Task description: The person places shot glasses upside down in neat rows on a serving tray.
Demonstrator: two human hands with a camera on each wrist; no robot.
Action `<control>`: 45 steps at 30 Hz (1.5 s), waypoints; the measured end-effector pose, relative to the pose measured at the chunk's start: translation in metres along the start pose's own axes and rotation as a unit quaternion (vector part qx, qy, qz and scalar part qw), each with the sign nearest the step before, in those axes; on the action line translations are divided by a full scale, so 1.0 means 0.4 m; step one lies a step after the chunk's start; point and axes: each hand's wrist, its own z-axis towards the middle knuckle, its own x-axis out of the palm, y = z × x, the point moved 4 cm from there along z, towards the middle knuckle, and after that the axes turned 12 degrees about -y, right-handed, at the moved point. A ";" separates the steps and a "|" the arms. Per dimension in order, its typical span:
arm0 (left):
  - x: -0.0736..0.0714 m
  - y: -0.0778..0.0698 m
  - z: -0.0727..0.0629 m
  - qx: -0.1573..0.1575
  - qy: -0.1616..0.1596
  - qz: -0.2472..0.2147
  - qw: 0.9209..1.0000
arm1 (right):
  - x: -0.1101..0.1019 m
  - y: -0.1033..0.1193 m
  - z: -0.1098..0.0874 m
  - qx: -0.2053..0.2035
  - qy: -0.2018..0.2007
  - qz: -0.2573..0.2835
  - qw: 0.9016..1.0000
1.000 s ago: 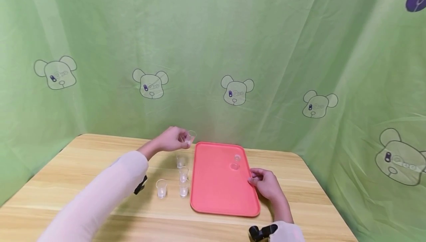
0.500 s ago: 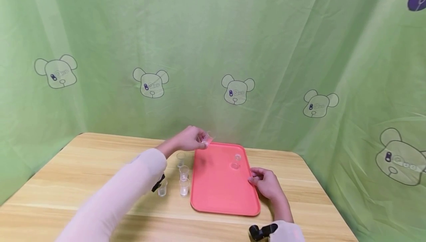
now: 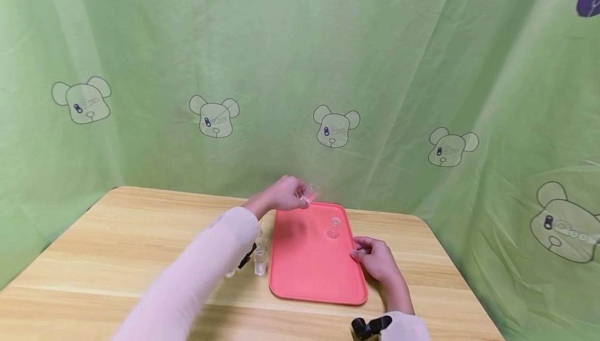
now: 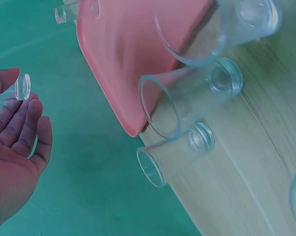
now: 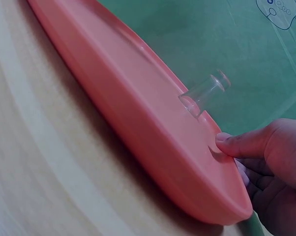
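A green curtain (image 3: 281,70) with printed bear heads is hanging behind the pink tray (image 3: 309,273) and also at both its sides; a wooden table (image 3: 422,278) is extending under and around the tray; a pale sleeve (image 3: 211,257), on the left arm, is reaching over the table from the near left side of the tray; the right hand (image 3: 376,259) is holding the right edge of the tray in a narrow grip; the left hand (image 3: 286,193) is pinching a clear cup (image 3: 311,193), and this cup is leaning in the air at the far edge of the tray; four other cups (image 3: 260,265) are standing upright to the left of the tray, some being partly hidden by the sleeve; one turned-over cup (image 5: 207,93) is standing on the tray, toward its far right corner.
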 end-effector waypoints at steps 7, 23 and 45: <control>0.013 0.008 0.015 -0.027 -0.002 0.010 1.000 | -0.002 -0.001 0.001 -0.003 0.003 0.000 1.000; 0.040 0.007 0.019 -0.048 0.000 -0.018 0.999 | -0.001 -0.002 0.001 0.005 0.001 0.006 1.000; 0.118 0.020 0.024 -0.074 -0.040 -0.064 0.994 | -0.002 0.001 0.002 0.000 -0.001 0.006 1.000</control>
